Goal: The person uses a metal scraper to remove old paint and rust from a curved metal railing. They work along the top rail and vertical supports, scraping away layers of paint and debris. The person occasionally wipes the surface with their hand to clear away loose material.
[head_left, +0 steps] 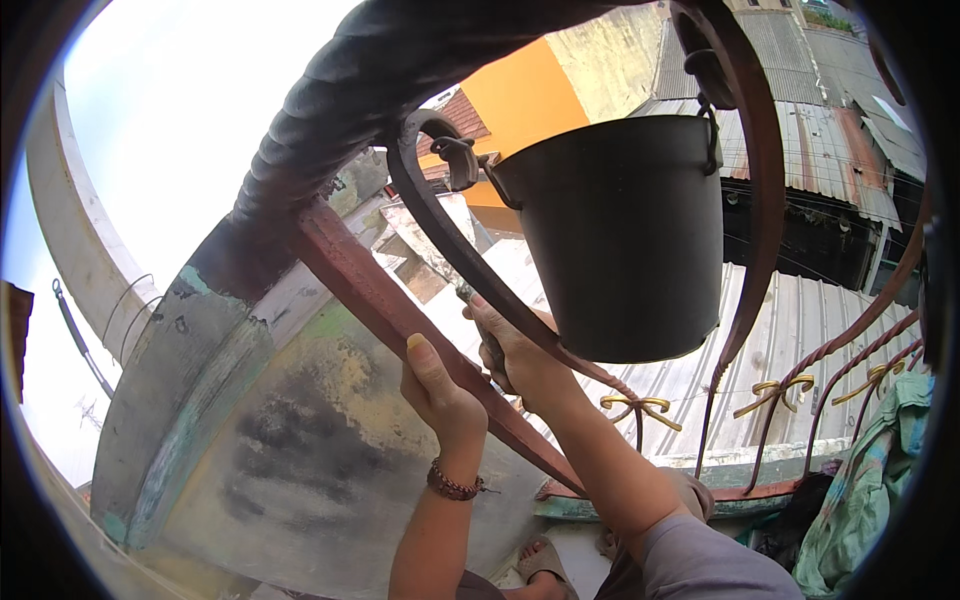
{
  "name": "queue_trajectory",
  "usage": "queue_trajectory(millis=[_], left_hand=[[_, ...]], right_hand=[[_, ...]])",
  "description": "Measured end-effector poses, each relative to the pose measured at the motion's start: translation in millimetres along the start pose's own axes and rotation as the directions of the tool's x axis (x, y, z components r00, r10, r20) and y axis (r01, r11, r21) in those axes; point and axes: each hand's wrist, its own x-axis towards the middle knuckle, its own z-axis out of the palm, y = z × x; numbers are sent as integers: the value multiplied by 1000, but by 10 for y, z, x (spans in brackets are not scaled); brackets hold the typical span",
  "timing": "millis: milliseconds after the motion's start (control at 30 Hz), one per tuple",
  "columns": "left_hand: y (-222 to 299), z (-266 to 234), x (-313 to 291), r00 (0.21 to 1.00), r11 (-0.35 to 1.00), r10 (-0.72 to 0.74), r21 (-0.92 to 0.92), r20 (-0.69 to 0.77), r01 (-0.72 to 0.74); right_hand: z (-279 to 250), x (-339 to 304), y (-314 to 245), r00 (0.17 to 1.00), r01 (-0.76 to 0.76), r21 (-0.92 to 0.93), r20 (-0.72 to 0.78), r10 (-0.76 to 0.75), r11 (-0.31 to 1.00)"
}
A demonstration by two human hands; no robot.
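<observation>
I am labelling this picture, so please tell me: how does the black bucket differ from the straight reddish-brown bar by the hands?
The bucket is black, while the bar is reddish brown. The bucket is wide and narrows downward; the bar is long and thin. The bucket hangs; the bar slants down toward the right.

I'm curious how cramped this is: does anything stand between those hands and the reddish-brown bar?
Nothing visible blocks the left hand from the reddish-brown bar. Between the right hand and the bar is only the dark object it holds. The curved railing and black bucket are further right.
</observation>
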Motion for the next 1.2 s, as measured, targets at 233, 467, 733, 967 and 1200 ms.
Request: queue_trajectory(millis=[233,467,733,967,1200], left_hand=[[113,65,-29,998,996,-58,-74,7,58],[70,25,-5,999,996,-38,-83,33,41],[-4,42,5,1000,996,6,-93,3,-6],[-3,-9,-20,998,998,-50,-44,43,52],[131,43,-38,996,994,-69,-80,52,73]], right_hand=[[17,35,-15,999,41,5,-31,-41,999],[116,31,90,981,143,-50,-125,-149,988],[148,88,178,961,207,-85,-171,-219,975],[26,259,311,948,226,-86,-209,-240,970],[-54,183,384,872,446,-262,-86,-481,856]])
